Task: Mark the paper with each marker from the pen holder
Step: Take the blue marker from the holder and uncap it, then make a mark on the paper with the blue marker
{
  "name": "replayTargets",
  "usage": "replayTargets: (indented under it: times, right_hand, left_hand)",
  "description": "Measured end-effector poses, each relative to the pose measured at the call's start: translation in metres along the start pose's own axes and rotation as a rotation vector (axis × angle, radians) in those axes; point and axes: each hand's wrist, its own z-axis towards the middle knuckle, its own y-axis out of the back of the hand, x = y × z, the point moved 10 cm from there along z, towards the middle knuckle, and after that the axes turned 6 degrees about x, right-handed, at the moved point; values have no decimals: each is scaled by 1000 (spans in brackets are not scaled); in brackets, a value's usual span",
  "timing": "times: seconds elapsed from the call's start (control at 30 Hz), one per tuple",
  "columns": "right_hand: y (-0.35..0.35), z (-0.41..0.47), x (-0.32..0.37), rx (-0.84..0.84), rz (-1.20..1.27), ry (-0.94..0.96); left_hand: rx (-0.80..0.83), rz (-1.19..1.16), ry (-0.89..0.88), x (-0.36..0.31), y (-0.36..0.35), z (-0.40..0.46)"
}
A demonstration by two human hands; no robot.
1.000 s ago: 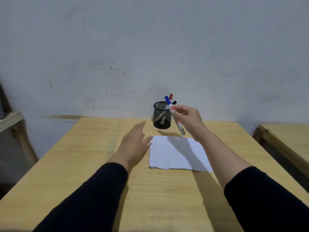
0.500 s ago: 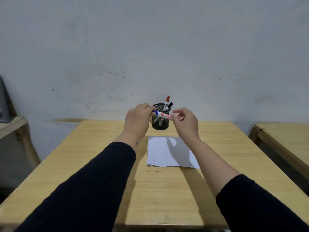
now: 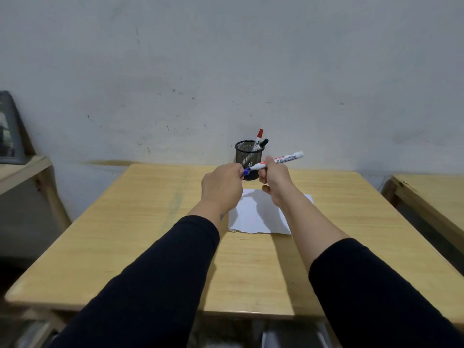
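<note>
My right hand (image 3: 275, 182) grips the white blue-capped marker (image 3: 276, 162) above the white paper sheet (image 3: 256, 217); my left fingers (image 3: 237, 172) pinch its cap. A sudden pop could fling ink or jolt the black mesh holder (image 3: 247, 159) behind.

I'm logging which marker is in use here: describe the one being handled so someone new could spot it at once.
Start at the wooden table and the white paper on it. Above the paper, the left hand and right hand hold one marker level between them, in front of the mesh pen holder. Its cap is blue, unlike the red marker and black marker standing in the holder.
</note>
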Motion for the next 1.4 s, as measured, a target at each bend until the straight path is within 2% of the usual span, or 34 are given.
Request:
replayTargets:
  times: [0.17, 0.3, 0.5, 0.63, 0.73, 0.87, 1.03, 1.17, 1.3, 1.4]
  right_hand:
    - [9, 11, -1, 16, -35, 13]
    - [2, 17, -11, 42, -60, 13]
    - [-5, 27, -18, 42, -30, 40]
    - [-7, 34, -21, 32, -25, 47]
    - [-7, 41, -26, 18, -11, 42]
    - [-11, 44, -33, 12, 16, 62]
    - [-14, 44, -32, -58, -15, 146]
    - [-35, 51, -52, 42, 165, 70]
    - [-47, 59, -57, 121, 110, 84]
    - [-45, 61, -57, 109, 83, 124]
  left_hand:
    - [184, -88, 199, 51, -30, -11]
    - [160, -229, 326, 88, -56, -22]
    - [116, -360, 345, 101, -69, -3]
    - [223, -145, 287, 93, -79, 5]
    - [231, -7, 230, 86, -78, 2]
    - [186, -35, 266, 91, -83, -12]
    - [339, 22, 289, 95, -101, -21]
    - [344, 35, 283, 95, -101, -21]
    - [352, 66, 283, 95, -102, -18]
    - [360, 86, 280, 96, -105, -16]
